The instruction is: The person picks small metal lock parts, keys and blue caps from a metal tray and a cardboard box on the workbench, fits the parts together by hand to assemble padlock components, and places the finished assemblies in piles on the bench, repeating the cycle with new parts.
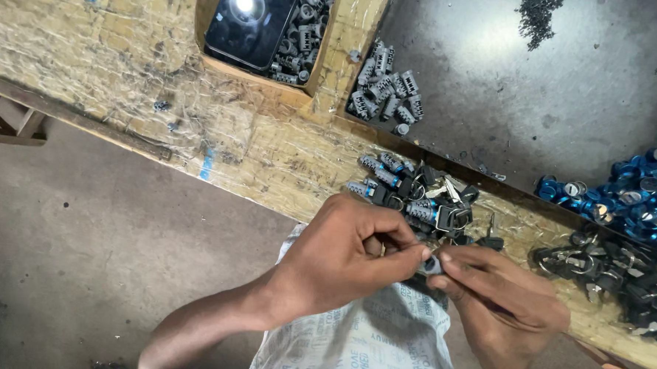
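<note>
My left hand and my right hand meet at the near edge of a worn wooden bench. Both pinch one small grey lock cylinder between their fingertips; a key seems to stick out of it, though that is hard to tell. Just beyond the fingers lies a small heap of similar lock cylinders with keys and rings. A printed white sack lies over my lap beneath the hands.
A dark metal sheet holds a pile of grey cylinders, blue caps and a scatter of tiny dark parts. Black keys on rings lie at right. A wooden box holds a phone on more cylinders.
</note>
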